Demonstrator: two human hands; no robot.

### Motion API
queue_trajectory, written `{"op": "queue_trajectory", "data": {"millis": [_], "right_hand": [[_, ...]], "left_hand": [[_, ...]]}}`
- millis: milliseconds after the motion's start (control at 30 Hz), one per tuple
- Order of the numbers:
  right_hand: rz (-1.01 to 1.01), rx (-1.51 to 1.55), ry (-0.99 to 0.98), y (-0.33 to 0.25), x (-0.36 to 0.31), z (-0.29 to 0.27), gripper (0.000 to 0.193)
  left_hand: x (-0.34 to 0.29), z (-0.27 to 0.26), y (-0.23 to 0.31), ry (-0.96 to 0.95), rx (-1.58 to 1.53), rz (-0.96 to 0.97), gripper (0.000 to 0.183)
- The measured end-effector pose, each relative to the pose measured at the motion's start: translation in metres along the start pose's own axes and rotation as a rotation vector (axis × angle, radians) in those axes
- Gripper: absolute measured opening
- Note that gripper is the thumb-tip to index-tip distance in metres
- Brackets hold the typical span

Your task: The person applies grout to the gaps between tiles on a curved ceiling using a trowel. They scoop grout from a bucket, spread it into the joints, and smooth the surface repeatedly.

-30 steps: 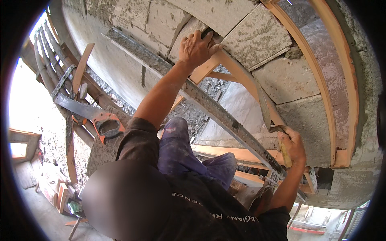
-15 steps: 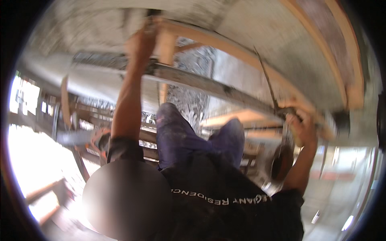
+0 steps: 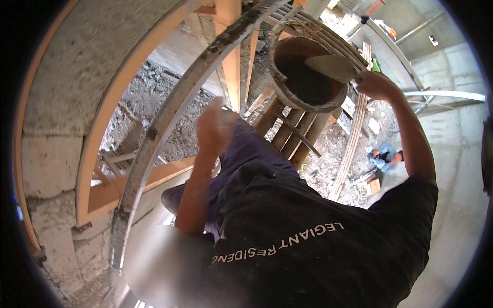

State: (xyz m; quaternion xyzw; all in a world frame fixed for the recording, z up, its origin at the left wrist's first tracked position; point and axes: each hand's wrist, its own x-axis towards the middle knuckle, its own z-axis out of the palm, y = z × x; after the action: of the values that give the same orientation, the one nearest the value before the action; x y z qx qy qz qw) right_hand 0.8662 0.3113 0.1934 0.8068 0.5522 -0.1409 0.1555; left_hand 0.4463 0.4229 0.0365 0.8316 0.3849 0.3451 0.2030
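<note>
My right hand point(image 3: 379, 86) is closed round the handle of a trowel point(image 3: 333, 68). Its broad pointed blade lies over the mouth of a round bucket point(image 3: 284, 84) with dark grey wet mix point(image 3: 305, 82) inside. My left hand point(image 3: 214, 131) is raised above my left thigh, blurred by motion. Its fingers look apart, and I see nothing in it. Beside that hand a long, mortar-smeared straight bar point(image 3: 177, 105) runs past the wooden frame.
An orange-brown wooden frame point(image 3: 105, 141) sits in the grey block wall point(image 3: 54, 164) on the left. Wooden slats point(image 3: 287, 134) lie under the bucket. Long poles point(image 3: 349, 149), rubble and a blue item point(image 3: 382, 156) are lower down on the right.
My view has turned to the right, bringing the bucket in. My left hand has come away from the wall and back toward my body. The trowel has moved from the bar to over the bucket.
</note>
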Motion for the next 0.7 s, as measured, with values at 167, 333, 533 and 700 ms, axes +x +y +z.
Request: {"op": "queue_trajectory", "data": {"millis": [167, 333, 533, 700], "right_hand": [[-0.174, -0.256, -0.062, -0.011, 0.105, 0.057, 0.018], [-0.399, -0.324, -0.003, -0.072, 0.113, 0.091, 0.013], [-0.407, -0.593, -0.346, -0.05, 0.067, 0.015, 0.013], [-0.37, -0.639, -0.176, -0.013, 0.119, 0.009, 0.013]], "left_hand": [[0.03, 0.093, 0.075, -0.412, 0.108, 0.302, 0.077], [0.033, 0.126, 0.079, -0.525, 0.089, 0.318, 0.088], [0.033, 0.117, 0.077, -0.612, 0.106, 0.323, 0.088], [0.032, 0.122, 0.078, -0.591, 0.101, 0.319, 0.089]]}}
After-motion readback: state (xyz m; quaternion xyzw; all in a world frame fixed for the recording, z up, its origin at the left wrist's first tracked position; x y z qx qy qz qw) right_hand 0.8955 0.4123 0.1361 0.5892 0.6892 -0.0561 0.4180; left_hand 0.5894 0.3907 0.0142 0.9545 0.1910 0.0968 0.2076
